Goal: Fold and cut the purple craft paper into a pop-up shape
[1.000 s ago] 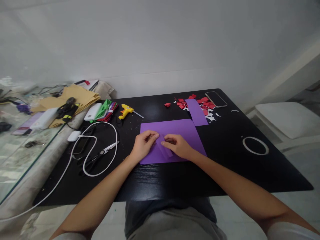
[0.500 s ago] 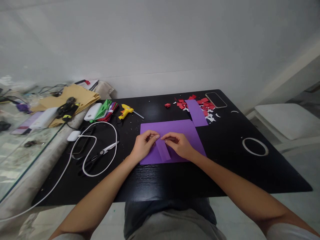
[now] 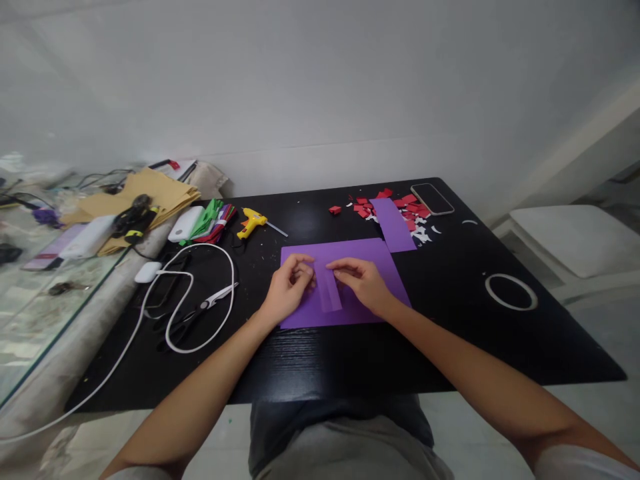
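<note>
The left hand [image 3: 288,288] and right hand [image 3: 367,285] have parted slightly, suggesting a regrip: right fingers pinch the far end of the creased purple strip [image 3: 330,295] over the purple sheet [image 3: 360,249]; left fingers' hold cannot be determined.

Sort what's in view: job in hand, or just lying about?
Likely in the job:
narrow purple paper strip, near left hand and right hand
rectangular purple paper sheet beneath

Apparently lying about:
yellow plastic glue gun
black-handled metal scissors
small red paper scraps
flat off-white ring
dark-screened rectangular phone
</note>
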A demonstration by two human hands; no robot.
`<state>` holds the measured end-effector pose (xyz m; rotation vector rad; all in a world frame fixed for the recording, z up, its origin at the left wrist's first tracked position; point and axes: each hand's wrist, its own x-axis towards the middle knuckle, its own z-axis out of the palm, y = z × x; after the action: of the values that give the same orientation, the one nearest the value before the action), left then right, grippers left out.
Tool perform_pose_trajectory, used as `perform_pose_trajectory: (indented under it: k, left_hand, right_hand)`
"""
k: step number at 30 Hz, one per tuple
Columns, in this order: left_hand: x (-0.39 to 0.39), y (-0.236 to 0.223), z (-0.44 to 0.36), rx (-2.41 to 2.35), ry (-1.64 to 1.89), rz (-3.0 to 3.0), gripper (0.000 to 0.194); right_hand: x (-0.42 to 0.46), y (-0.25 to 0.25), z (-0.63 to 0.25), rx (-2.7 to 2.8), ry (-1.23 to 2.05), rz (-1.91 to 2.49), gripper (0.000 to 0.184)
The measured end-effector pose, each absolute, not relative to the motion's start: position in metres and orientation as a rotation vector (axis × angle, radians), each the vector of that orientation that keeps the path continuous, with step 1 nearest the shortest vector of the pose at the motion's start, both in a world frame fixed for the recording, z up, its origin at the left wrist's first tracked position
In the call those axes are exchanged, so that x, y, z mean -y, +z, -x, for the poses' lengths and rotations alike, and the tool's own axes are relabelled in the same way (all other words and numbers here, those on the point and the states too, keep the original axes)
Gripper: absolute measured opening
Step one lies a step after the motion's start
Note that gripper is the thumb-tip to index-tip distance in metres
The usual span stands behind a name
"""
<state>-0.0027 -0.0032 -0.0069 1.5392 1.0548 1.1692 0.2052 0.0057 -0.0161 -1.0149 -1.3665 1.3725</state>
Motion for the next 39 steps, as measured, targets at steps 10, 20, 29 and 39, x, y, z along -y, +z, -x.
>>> perform_pose_trajectory:
  k: [10, 20, 29, 39]
  left_hand:
    - [0.005, -0.0087, 0.0029, -1.028, 1.175, -1.548, 0.032]
    - [0.0053, -0.0067, 0.0035, -1.044, 1.159, -1.598, 0.021]
    - [0.0046, -0.0092, 0.0037, -1.086, 1.169, -1.594, 0.025]
    - [0.0062, -0.009, 0.0018, -1.106, 1.213, -1.585, 0.033]
  right_hand:
    - [-0.0056, -0.0169, -0.2044, 1.324, 1.403, 1.018, 0.02]
    - [-0.0049, -0.0147, -0.2038, 1.31, 1.412, 1.007, 0.024]
    - [-0.0034, -0.0169, -0.2001, 1.294, 1.353, 1.044, 0.031]
    - [0.0004, -0.0126, -0.1976, 1.286, 1.304, 1.056, 0.036]
